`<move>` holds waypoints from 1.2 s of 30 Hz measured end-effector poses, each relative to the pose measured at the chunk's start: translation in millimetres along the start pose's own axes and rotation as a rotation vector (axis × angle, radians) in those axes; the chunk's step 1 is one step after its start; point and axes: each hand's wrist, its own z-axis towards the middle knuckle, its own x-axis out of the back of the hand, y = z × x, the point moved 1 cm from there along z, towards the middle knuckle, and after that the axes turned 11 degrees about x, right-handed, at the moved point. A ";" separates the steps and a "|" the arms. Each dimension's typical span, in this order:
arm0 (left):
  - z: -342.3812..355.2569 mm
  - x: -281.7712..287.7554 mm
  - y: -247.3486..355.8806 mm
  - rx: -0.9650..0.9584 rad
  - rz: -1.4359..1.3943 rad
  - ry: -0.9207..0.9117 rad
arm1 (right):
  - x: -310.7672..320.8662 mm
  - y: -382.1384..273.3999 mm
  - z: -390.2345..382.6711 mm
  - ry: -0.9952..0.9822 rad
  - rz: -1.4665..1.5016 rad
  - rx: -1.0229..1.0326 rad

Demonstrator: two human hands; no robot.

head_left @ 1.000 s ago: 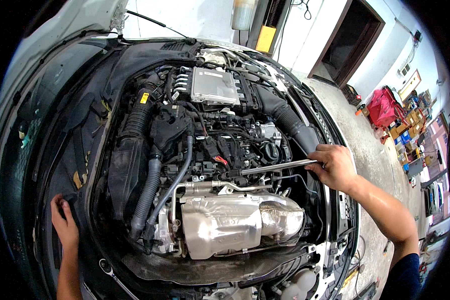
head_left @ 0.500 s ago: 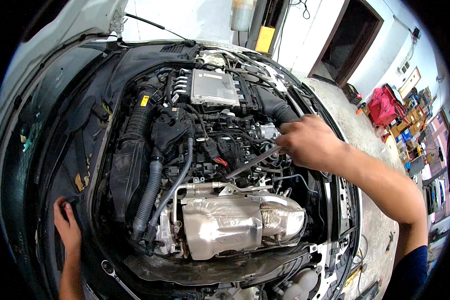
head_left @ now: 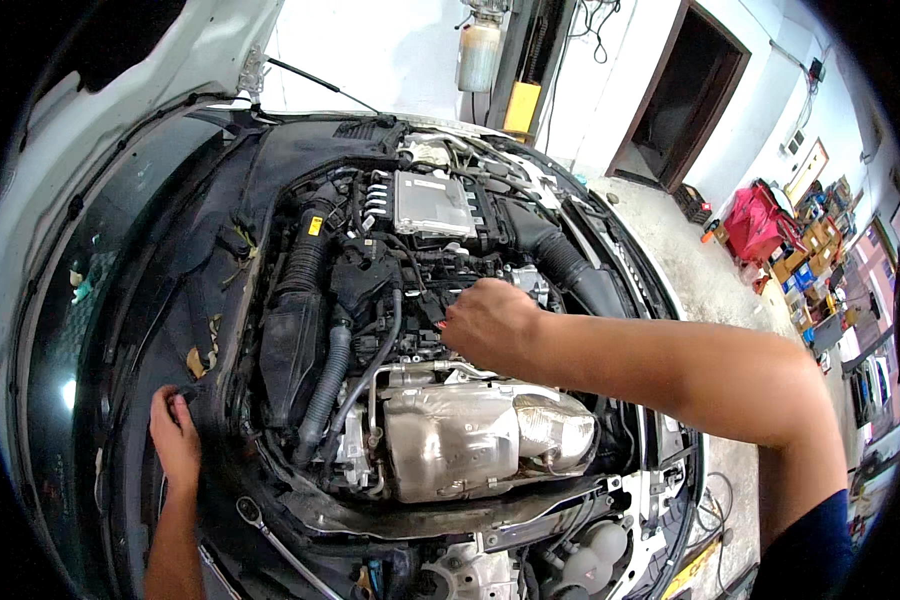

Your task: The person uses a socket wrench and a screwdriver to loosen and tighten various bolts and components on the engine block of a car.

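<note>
My right hand [head_left: 490,325] is closed over the middle of the engine, beside dark connectors and hoses; what its fingers hold is hidden. Below it lies a large silver metal shield [head_left: 450,445], and above it a flat silver module [head_left: 430,200]. At the left, my left hand [head_left: 175,440] rests on the black plastic cowl [head_left: 160,330], fingers curled at a dark part that I cannot make out. A ratchet wrench [head_left: 250,512] lies below that hand, to its right.
The raised hood [head_left: 90,70] and its strut frame the upper left. Behind the car stand a lift post [head_left: 520,105] and an open doorway [head_left: 675,100]. At the right are a red bag [head_left: 755,225], boxes [head_left: 820,245], and cables on the floor [head_left: 715,510].
My right hand has moved left, deeper over the engine, and the long metal bar it held is now out of sight. The view has shifted slightly, with my left hand appearing farther right.
</note>
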 end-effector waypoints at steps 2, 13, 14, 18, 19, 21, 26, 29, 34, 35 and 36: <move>1.9 -3.5 -2.4 0.032 -0.040 -0.074 | -0.3 -1.4 7.0 0.049 0.062 0.001; -0.3 4.1 -1.5 -0.024 -0.104 -0.005 | -23.9 10.3 35.8 0.010 0.629 -0.569; 0.0 7.2 -2.5 -0.034 -0.097 0.008 | -29.2 10.7 34.2 0.024 0.609 -0.524; -4.4 1.5 -0.7 -0.002 -0.139 -0.014 | -14.1 -1.2 10.4 0.117 0.443 -0.287; -1.9 8.0 2.4 0.011 -0.113 -0.032 | -11.1 -0.3 6.6 0.159 0.339 -0.237; 0.3 11.7 1.6 -0.018 -0.101 0.006 | -8.0 -2.0 1.1 0.224 0.213 -0.170; -1.5 5.0 5.8 -0.019 -0.110 -0.007 | -1.3 -14.9 18.8 0.148 0.334 -0.419; -0.6 3.6 -4.3 -0.017 -0.104 0.000 | 10.9 -17.2 26.4 0.067 0.403 -0.510; -0.1 3.8 -3.9 -0.027 -0.102 0.016 | -1.3 -10.5 16.4 0.157 -0.029 -0.032; 0.4 4.9 -4.5 -0.037 -0.106 0.022 | 3.0 -11.9 19.9 0.079 0.081 -0.170; 0.6 5.8 -5.6 -0.045 -0.110 0.029 | 5.9 -13.5 25.3 -0.003 0.190 -0.305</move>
